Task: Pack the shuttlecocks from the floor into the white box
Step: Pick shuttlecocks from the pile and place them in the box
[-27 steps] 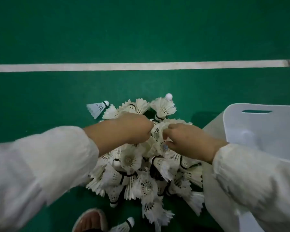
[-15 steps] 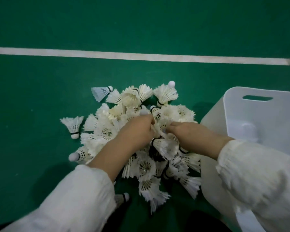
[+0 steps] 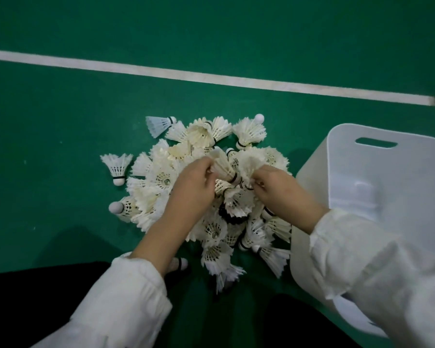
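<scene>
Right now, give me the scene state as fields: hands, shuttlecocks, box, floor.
left hand: pinches the feather skirt of the held shuttlecock, over the pile
right hand: grips a second shuttlecock beside it
pile: shuttlecocks heaped on the green floor, left of the box
lone shuttlecock: apart, left of the pile
bluish shuttlecock: on its side at the pile's far-left edge
white box: right of the pile, handle slot in far wall, no shuttlecock visible inside
court line: white, beyond the pile
</scene>
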`<action>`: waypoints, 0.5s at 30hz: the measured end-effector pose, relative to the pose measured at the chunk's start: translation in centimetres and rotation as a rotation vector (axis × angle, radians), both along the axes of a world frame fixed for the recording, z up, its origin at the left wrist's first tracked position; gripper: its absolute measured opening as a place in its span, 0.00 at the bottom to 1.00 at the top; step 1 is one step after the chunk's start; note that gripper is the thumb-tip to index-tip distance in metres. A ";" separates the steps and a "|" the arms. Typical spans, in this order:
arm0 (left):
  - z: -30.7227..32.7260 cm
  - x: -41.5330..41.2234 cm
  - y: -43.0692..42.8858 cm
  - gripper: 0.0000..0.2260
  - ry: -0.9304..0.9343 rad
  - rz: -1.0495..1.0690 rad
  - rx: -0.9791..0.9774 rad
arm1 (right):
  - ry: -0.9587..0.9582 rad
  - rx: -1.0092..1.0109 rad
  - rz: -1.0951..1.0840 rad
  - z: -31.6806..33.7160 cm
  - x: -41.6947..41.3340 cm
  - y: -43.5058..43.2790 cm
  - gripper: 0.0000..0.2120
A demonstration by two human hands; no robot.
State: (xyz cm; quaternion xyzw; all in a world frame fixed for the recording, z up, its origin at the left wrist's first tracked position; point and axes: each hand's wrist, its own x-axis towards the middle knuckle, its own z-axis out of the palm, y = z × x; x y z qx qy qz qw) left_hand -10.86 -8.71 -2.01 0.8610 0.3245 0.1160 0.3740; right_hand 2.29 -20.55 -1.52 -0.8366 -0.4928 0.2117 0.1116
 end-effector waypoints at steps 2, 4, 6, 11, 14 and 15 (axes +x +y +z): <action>1.5 -1.3 0.0 0.02 -0.051 0.036 -0.039 | 0.021 0.039 -0.045 0.9 -0.6 -0.5 0.10; 2.4 -2.8 -0.1 0.04 -0.071 0.084 -0.058 | 0.032 0.061 -0.081 1.4 -1.1 -1.1 0.10; 2.4 -4.2 -0.4 0.07 -0.082 0.146 -0.081 | 0.032 0.083 -0.122 1.6 -1.6 -1.8 0.10; -0.5 -5.6 -1.0 0.06 0.156 0.137 -0.039 | 0.054 0.112 -0.169 1.2 -2.5 -3.2 0.12; -2.2 -5.1 -1.1 0.19 0.383 0.055 0.024 | 0.039 0.111 -0.156 0.9 -2.4 -3.5 0.13; -2.8 -4.8 -1.1 0.20 0.428 0.043 0.042 | 0.026 0.119 -0.146 0.8 -2.4 -3.6 0.12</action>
